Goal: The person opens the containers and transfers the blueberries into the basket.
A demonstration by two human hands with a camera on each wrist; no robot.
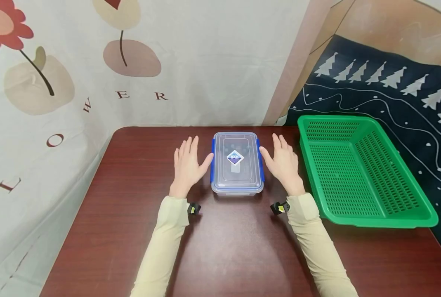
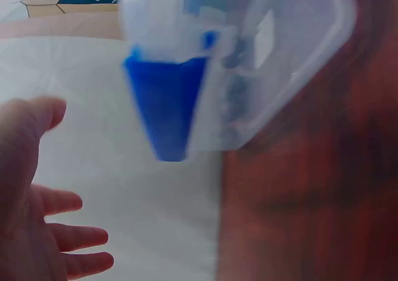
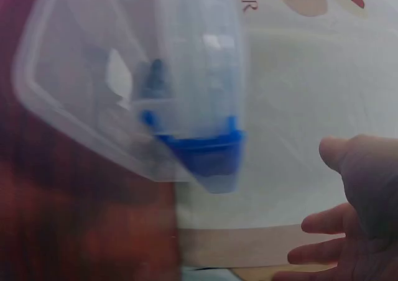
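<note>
A clear plastic food container (image 1: 237,177) with a transparent lid sits on the dark red table, a blue-and-white diamond sticker on top. Blue side latches run along it; one blue latch (image 2: 168,107) hangs flared outward in the left wrist view, and another blue latch (image 3: 211,160) does so in the right wrist view. Some small dark items show dimly through the walls. To the left of the container is my left hand (image 1: 188,167), fingers spread, thumb close to its side. My right hand (image 1: 284,167) mirrors it on the right, fingers straight, thumb near the latch. Neither hand holds anything.
A large green perforated basket (image 1: 354,220) stands at the right of the table (image 1: 131,231), close to my right forearm. Behind the table hangs a pale cloth (image 1: 213,62) with flowers and letters. Navy fabric (image 1: 383,95) with white trees lies beyond the basket.
</note>
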